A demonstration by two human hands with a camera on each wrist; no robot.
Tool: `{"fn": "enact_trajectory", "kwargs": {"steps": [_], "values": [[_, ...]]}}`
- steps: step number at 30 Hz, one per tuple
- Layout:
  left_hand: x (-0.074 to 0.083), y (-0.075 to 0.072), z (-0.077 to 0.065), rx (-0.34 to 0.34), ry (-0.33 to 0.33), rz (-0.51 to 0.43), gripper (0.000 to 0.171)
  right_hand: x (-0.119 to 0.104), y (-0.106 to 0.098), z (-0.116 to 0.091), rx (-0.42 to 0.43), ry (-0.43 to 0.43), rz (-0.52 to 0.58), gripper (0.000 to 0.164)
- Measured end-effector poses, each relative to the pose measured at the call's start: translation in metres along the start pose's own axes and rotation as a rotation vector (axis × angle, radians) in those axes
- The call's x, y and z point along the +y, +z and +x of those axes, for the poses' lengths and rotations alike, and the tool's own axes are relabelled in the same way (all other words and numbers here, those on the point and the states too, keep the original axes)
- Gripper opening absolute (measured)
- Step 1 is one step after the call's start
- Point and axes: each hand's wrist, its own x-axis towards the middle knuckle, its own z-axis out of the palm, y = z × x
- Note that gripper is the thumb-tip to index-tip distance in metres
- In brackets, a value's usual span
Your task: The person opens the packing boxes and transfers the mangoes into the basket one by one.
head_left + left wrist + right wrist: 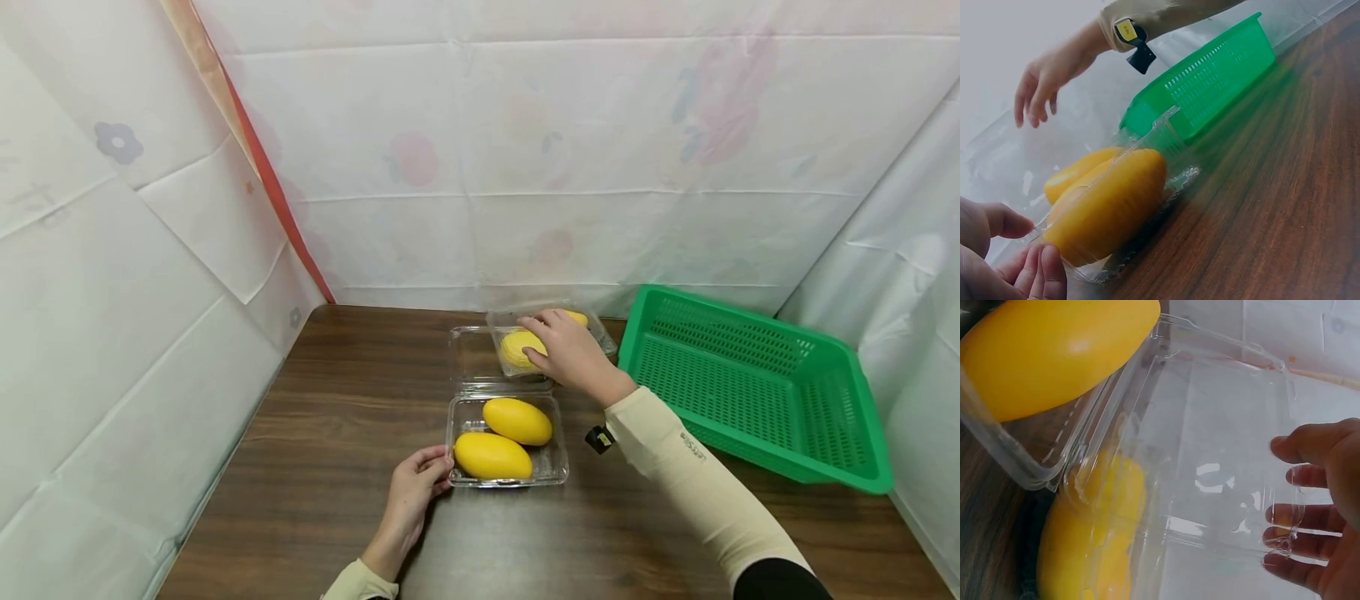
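Note:
Two yellow mangoes [492, 456] lie side by side in the base of a clear plastic clamshell box [557, 467], whose lid [468, 358] is laid back on its hinge. At the base's near left corner, my left hand [415, 487] pinches the rim between thumb and fingers, as the left wrist view also shows. My right hand [566, 350] reaches over the far end of the lid. In the right wrist view its thumb and spread fingers [1310, 569] are around the lid's far edge, with a gap between them.
Behind the lid stands another clear box [607, 342] with yellow mangoes [521, 348], partly covered by my right hand. A green perforated basket [750, 392] sits at the right. White patterned sheets [525, 167] rise behind and beside the brown wooden table [337, 417].

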Motion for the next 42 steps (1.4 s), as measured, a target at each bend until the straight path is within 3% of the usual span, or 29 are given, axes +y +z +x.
{"fn": "enact_trajectory", "kwargs": {"steps": [5,12,22,42], "values": [[0.003,0.001,0.001,-0.006,0.02,0.032,0.036,0.004,0.004,0.001,-0.098,0.093,-0.038,0.056],[0.007,0.004,0.006,-0.016,0.04,0.038,0.038,0.01,0.009,-0.001,-0.146,0.168,-0.047,0.06],[0.011,0.004,0.024,-0.006,0.046,0.048,0.035,0.011,0.011,-0.006,-0.138,0.198,-0.024,0.059],[0.009,0.003,0.029,-0.017,0.019,0.01,0.035,0.007,0.005,-0.016,-0.114,0.206,0.002,0.056]]}}
